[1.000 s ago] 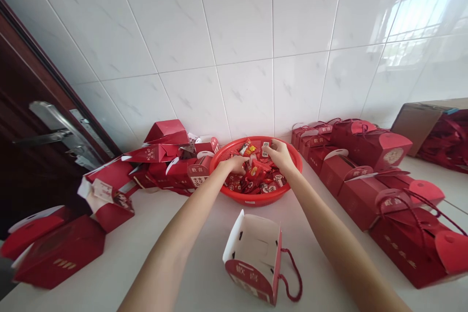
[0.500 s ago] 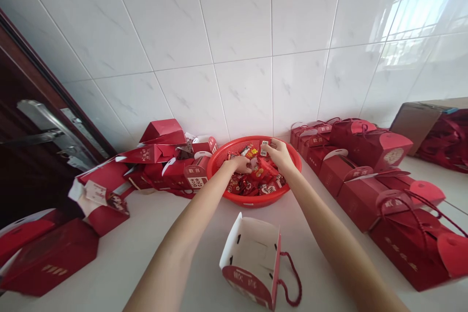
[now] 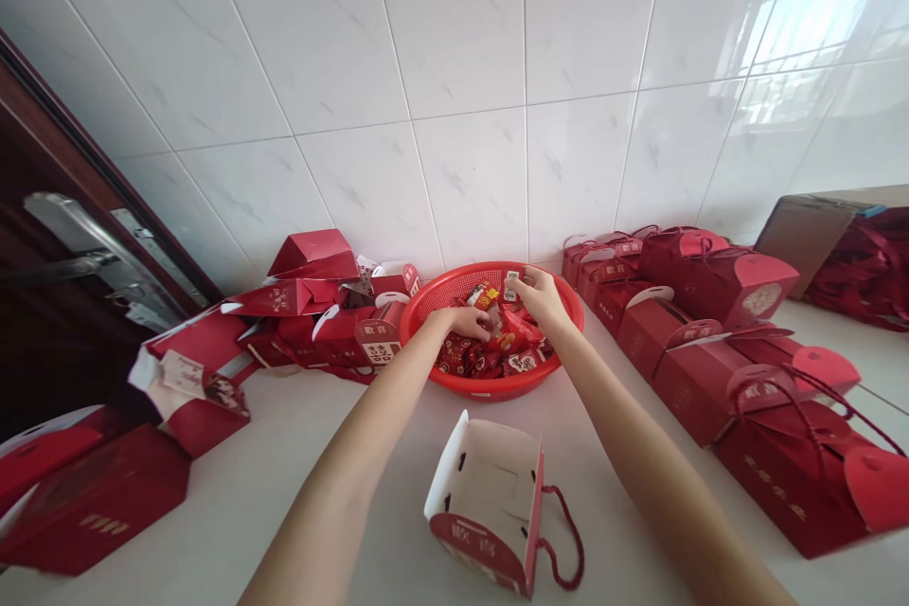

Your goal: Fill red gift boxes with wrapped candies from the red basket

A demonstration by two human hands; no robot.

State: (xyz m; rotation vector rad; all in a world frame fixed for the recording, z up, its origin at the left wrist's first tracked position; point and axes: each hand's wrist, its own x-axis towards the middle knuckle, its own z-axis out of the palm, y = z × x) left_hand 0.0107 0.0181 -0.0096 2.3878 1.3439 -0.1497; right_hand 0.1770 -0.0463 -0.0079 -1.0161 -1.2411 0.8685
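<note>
A red plastic basket (image 3: 490, 390) with a perforated wall holds many small red wrapped sweets (image 3: 522, 362). Both my hands are inside it. My left hand (image 3: 465, 323) rests among the sweets on the left, its fingers curled; whatever they grip is hidden. At the upper right of the basket, my right hand (image 3: 538, 294) pinches a small wrapped packet (image 3: 511, 285) with a white label. Between my forearms, on the white tabletop, stands an open red gift box (image 3: 490, 492) with a white inside and a rope handle; its inside looks bare.
Folded red gift boxes (image 3: 710, 369) with rope handles line the right side. More red boxes, some open, are piled on the left (image 3: 319, 303). A cardboard carton (image 3: 810, 241) sits at the far right, a door handle (image 3: 92, 237) at the left. A tiled wall (image 3: 469, 180) rises behind.
My left hand has shifted slightly within the sweets. My right hand stays at the labelled packet. The whole view has moved a little; the open box stands where it was.
</note>
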